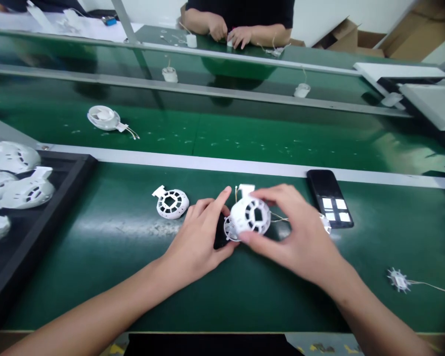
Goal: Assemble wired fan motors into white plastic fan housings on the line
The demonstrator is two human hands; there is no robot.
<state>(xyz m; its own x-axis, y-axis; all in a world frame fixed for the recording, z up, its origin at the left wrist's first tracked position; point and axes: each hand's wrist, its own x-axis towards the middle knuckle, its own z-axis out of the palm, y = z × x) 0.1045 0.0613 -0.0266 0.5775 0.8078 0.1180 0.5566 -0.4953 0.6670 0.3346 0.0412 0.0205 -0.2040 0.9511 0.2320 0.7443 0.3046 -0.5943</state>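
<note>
My right hand grips a round white plastic fan housing with cut-out slots, thin wires trailing from it to the right. My left hand is closed beside it, its fingers on a small black part and touching the housing's left edge. A second white housing lies on the green mat just left of my left hand. A small white toothed wheel with a wire lies at the right.
A black phone lies behind my right hand. A black tray at the left holds several white housings. Beyond a white rail, a green conveyor carries an assembled fan. A person's hands work at the far bench.
</note>
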